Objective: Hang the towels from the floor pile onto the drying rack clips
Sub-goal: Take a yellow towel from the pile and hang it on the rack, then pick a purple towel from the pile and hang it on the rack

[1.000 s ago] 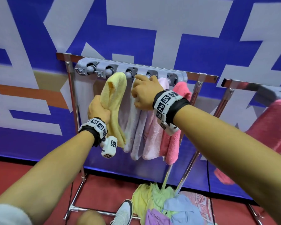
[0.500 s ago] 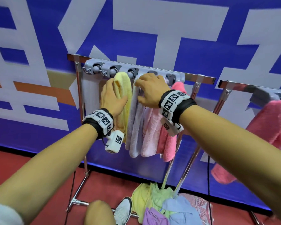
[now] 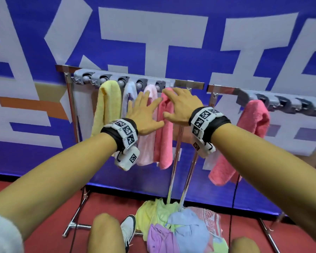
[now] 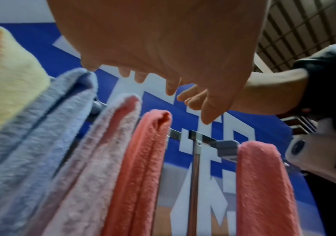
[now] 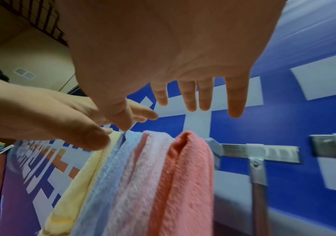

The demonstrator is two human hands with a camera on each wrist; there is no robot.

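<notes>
Several towels hang from the grey clip bar (image 3: 128, 77) of the drying rack: a yellow towel (image 3: 108, 105), a pale blue towel (image 3: 129, 94), a light pink towel (image 3: 148, 143) and a coral towel (image 3: 165, 136). My left hand (image 3: 144, 111) hovers in front of the blue and pink towels with fingers spread, holding nothing. My right hand (image 3: 181, 105) hovers by the coral towel's top, fingers straight and empty. In the wrist views both palms, left (image 4: 163, 47) and right (image 5: 163, 47), are bare. The floor pile of towels (image 3: 179, 227) lies below the rack.
A second rack to the right carries another grey clip bar (image 3: 285, 105) with one coral towel (image 3: 244, 139) hanging. Chrome rack legs (image 3: 173, 170) run down to the red floor. My shoe (image 3: 129, 229) stands beside the pile. A blue-and-white banner fills the wall behind.
Both hands have let go of the yellow towel and pulled back to the right; it now hangs alone from its clip. My view has shifted right.
</notes>
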